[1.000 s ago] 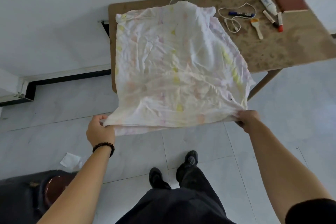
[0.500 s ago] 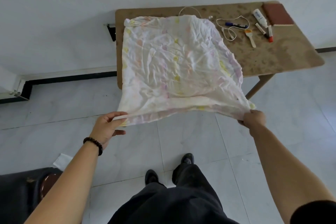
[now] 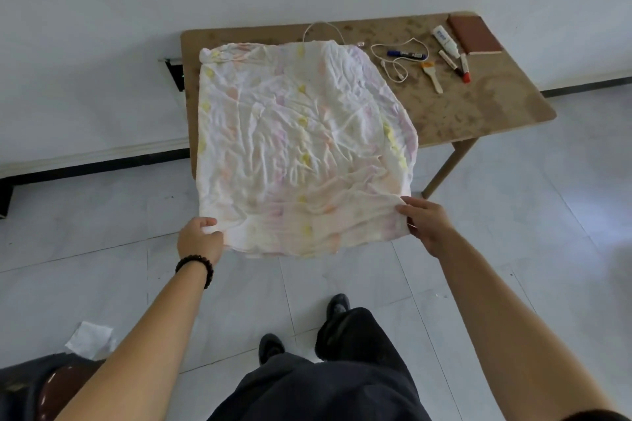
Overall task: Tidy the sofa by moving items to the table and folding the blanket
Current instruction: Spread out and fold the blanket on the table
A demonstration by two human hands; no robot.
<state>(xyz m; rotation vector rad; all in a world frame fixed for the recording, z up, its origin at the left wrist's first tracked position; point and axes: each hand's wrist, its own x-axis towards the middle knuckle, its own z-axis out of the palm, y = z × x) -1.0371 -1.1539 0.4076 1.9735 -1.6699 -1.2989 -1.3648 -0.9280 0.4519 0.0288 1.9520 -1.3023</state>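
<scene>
Our left hand (image 3: 200, 238) and right hand (image 3: 428, 225) pinch the crumpled pastel-blotched white blanket (image 3: 301, 147); a white cable (image 3: 400, 78) lies beside it on the brown table (image 3: 478, 113).

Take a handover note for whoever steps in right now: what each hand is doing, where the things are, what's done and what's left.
Left hand grips the near left corner of the crumpled white blanket with pastel patches; right hand pinches its near right corner.
Blanket lies spread over the left part of the brown wooden table, near edge held beyond it.
Done: white cable, blue marker, small brush, white tube and reddish-brown notebook lie on the table's right part.
Left: fold the blanket up.
</scene>
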